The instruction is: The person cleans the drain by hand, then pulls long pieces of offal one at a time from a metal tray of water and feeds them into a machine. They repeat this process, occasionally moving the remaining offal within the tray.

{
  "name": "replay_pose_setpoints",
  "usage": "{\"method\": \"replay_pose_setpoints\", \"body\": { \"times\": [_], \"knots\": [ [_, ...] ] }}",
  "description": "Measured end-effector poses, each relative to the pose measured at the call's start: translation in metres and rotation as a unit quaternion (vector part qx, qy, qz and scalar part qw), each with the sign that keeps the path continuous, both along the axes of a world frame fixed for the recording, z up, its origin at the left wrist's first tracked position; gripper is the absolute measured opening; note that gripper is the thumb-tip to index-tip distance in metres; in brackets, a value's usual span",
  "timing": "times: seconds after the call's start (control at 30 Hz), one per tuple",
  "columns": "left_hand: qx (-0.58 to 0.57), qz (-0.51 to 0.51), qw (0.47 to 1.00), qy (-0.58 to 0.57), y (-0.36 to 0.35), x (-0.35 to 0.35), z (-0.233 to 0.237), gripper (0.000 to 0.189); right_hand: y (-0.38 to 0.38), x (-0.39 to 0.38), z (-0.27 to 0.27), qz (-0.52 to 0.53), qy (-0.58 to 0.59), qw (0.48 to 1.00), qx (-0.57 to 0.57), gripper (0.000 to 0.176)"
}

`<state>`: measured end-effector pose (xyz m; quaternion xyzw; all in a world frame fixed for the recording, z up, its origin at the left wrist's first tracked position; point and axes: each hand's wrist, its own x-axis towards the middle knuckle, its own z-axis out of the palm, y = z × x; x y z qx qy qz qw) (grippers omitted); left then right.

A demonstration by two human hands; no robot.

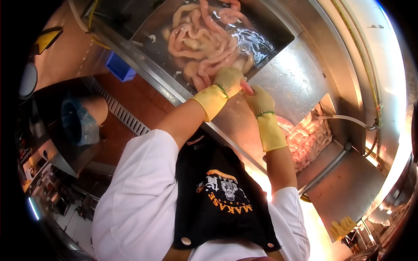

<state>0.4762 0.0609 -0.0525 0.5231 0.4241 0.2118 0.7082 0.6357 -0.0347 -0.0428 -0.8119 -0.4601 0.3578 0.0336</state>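
My left hand [229, 81], in a pale yellow glove with a green band at the wrist, is closed around a pinkish intestine at the near edge of the water-filled sink. A short piece of the intestine [247, 88] shows between my two hands. My right hand [261, 101], gloved the same way, has its fingers closed on the other end of that piece, over the steel surface. Beyond my left hand, long pale pink intestines [198, 41] lie coiled in the water. What sits inside each fist is hidden.
Right of my right forearm, a second basin holds a heap of intestines [310, 141], with a hose [348, 119] reaching over it. Steel counter [283, 74] separates the basins. A blue bin [120, 67], a lined bucket [78, 122] and a floor drain [115, 106] are at left.
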Motion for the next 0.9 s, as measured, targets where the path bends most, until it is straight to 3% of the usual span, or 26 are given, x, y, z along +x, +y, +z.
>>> {"method": "replay_pose_setpoints", "body": {
  "times": [0.03, 0.07, 0.1, 0.13, 0.17, 0.2, 0.23, 0.27, 0.33, 0.37, 0.4, 0.47, 0.53, 0.57, 0.6, 0.63, 0.67, 0.7, 0.73, 0.77, 0.8, 0.83, 0.87, 0.9],
  "knots": [
    [-0.141, 0.057, 0.985, -0.082, -0.002, -0.003, 0.022, 0.055, -0.017, 0.011, -0.008, 0.01, -0.016, 1.0, -0.007, 0.029],
    [-0.142, 0.061, 0.985, -0.078, -0.003, 0.003, -0.005, 0.055, -0.038, 0.028, -0.019, -0.008, -0.03, 0.999, 0.009, 0.03],
    [0.183, -0.005, 0.978, 0.097, -0.002, 0.013, -0.052, 0.03, -0.061, 0.051, -0.03, -0.026, -0.043, 0.998, 0.025, 0.032],
    [0.331, -0.058, 0.924, 0.18, -0.002, 0.014, -0.072, 0.023, -0.085, 0.078, -0.039, -0.019, -0.128, 0.991, 0.023, 0.033],
    [0.474, -0.081, 0.836, 0.264, -0.003, 0.015, -0.09, 0.025, -0.123, 0.12, -0.048, -0.041, -0.05, 0.993, 0.098, 0.028],
    [0.473, -0.071, 0.837, 0.266, -0.002, 0.016, -0.097, 0.026, -0.169, 0.166, -0.056, -0.311, 0.136, 0.938, 0.063, 0.018],
    [0.473, -0.059, 0.837, 0.267, -0.002, 0.019, -0.1, 0.029, -0.23, 0.219, -0.076, -0.032, -0.05, 0.997, 0.05, 0.016],
    [0.473, -0.06, 0.838, 0.267, 0.0, 0.022, -0.097, 0.029, -0.291, 0.271, -0.096, 0.201, -0.303, 0.928, 0.084, 0.014],
    [0.414, -0.041, 0.869, 0.268, -0.002, 0.025, -0.088, 0.036, -0.35, 0.299, -0.061, -0.005, -0.289, 0.948, -0.137, 0.021],
    [0.416, -0.041, 0.869, 0.267, -0.004, 0.025, -0.087, 0.036, -0.376, 0.313, -0.048, -0.077, -0.305, 0.92, -0.233, 0.025],
    [0.405, -0.056, 0.865, 0.292, -0.003, 0.025, -0.085, 0.035, -0.402, 0.323, -0.041, -0.107, -0.321, 0.889, -0.308, 0.028],
    [0.393, -0.081, 0.86, 0.314, -0.006, 0.021, -0.087, 0.034, -0.422, 0.331, -0.026, -0.117, -0.272, 0.89, -0.348, 0.039],
    [0.391, -0.049, 0.886, 0.244, -0.001, 0.023, -0.092, 0.037, -0.41, 0.332, -0.026, -0.087, -0.209, 0.929, -0.294, 0.049],
    [0.394, -0.05, 0.886, 0.241, 0.0, 0.024, -0.089, 0.037, -0.38, 0.32, -0.019, -0.13, -0.123, 0.961, -0.211, 0.055],
    [0.414, -0.053, 0.874, 0.249, 0.001, 0.024, -0.084, 0.038, -0.335, 0.286, -0.006, -0.268, -0.048, 0.962, 0.034, 0.059],
    [0.435, -0.057, 0.861, 0.257, 0.001, 0.024, -0.078, 0.039, -0.265, 0.235, 0.011, -0.274, -0.176, 0.945, -0.035, 0.065],
    [0.438, -0.06, 0.861, 0.252, 0.002, 0.026, -0.068, 0.039, -0.233, 0.207, -0.004, -0.229, -0.09, 0.965, 0.088, 0.065],
    [0.419, -0.067, 0.869, 0.254, 0.004, 0.027, -0.054, 0.043, -0.174, 0.165, -0.002, -0.253, 0.073, 0.954, 0.145, 0.065],
    [0.4, -0.073, 0.877, 0.258, 0.003, 0.027, -0.044, 0.048, -0.124, 0.116, 0.017, -0.177, 0.093, 0.97, 0.137, 0.058],
    [0.404, -0.072, 0.874, 0.259, 0.001, 0.026, -0.041, 0.048, -0.087, 0.084, 0.007, -0.038, 0.064, 0.985, 0.152, 0.053],
    [0.471, -0.021, 0.857, 0.207, 0.0, 0.026, -0.038, 0.05, -0.055, 0.046, 0.002, 0.007, 0.102, 0.967, 0.235, 0.053],
    [0.533, 0.03, 0.832, 0.153, -0.001, 0.023, -0.034, 0.051, -0.026, 0.014, -0.002, 0.03, 0.099, 0.972, 0.211, 0.053],
    [0.537, 0.032, 0.828, 0.159, -0.002, 0.017, -0.031, 0.051, -0.003, -0.01, -0.007, -0.008, 0.14, 0.981, 0.132, 0.045],
    [0.516, 0.012, 0.841, 0.162, -0.004, 0.012, -0.027, 0.054, 0.002, -0.018, -0.004, -0.004, 0.145, 0.98, 0.136, 0.045]
  ]
}}
